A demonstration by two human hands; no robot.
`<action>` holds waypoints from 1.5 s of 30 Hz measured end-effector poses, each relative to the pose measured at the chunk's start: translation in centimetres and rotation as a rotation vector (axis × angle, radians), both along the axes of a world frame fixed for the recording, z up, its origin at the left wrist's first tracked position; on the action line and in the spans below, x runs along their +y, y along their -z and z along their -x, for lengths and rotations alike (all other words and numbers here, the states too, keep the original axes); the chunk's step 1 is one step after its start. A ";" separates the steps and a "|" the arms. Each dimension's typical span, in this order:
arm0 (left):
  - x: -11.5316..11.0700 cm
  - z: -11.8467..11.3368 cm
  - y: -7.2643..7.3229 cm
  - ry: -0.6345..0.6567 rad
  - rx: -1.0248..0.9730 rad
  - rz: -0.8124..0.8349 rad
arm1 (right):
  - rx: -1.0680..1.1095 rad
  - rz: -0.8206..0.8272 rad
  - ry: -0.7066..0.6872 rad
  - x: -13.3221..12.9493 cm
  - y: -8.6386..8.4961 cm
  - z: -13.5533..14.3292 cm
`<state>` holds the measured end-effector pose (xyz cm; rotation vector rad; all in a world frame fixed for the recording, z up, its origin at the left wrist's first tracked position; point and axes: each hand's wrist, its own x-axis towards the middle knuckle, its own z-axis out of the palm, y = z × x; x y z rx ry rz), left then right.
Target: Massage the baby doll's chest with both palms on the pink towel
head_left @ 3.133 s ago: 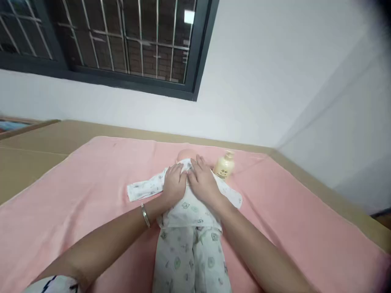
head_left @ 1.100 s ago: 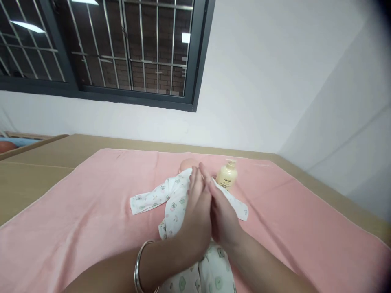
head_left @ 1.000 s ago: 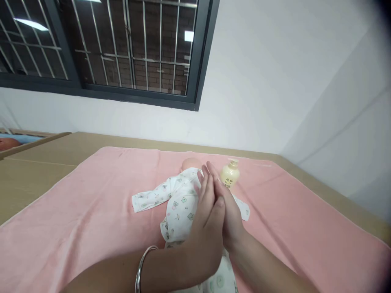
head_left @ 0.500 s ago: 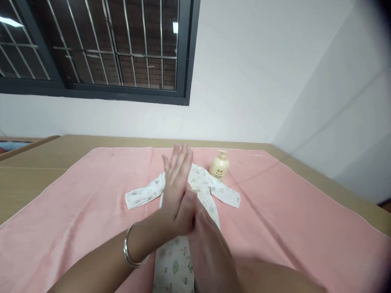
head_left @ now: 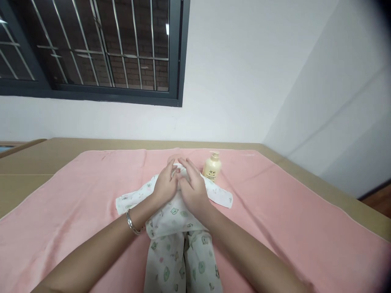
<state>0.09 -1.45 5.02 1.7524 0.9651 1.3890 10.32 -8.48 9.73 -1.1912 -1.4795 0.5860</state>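
A small white long-sleeved top (head_left: 171, 215) with a printed green pattern lies with its sleeves spread, and matching trousers (head_left: 166, 264) extend below it toward me. Above the top's chest, my left hand (head_left: 166, 183) and my right hand (head_left: 194, 189) are side by side, fingers stretched forward and slightly cupped. Their thumbs and inner edges are close together or touching. Neither hand visibly holds anything. A silver bangle (head_left: 132, 222) is around my left wrist. Part of a rounded pinkish shape (head_left: 173, 158) shows beyond my fingertips, by the neckline; my hands hide the collar.
A cream pump bottle (head_left: 212, 167) stands just beyond the top's right sleeve. Everything rests on a pink blanket (head_left: 275, 219) spread over a tan surface (head_left: 70, 143). A white wall (head_left: 226, 81) and a barred window (head_left: 122, 53) rise behind.
My hands were pressed together palm to palm, raised and blurred by motion. They are now separated, lowered over the top, with the backs of the hands showing. The view has shifted slightly.
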 end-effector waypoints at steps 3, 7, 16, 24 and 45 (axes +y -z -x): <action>0.5 -0.2 1.7 -0.126 0.109 -0.026 | -0.073 0.015 -0.016 2.7 2.4 -0.6; 1.1 -0.3 3.2 -0.199 0.161 -0.071 | -0.161 0.042 -0.048 4.1 4.1 -0.9; 1.6 -0.1 4.5 -0.199 0.221 -0.132 | -0.638 0.016 -0.116 6.1 4.3 -3.0; 1.7 0.1 4.6 -0.275 0.341 -0.088 | -0.842 0.158 0.143 5.8 5.4 -2.2; 2.2 0.7 3.3 -0.237 0.773 -0.108 | -0.983 0.143 0.085 3.9 4.4 -1.1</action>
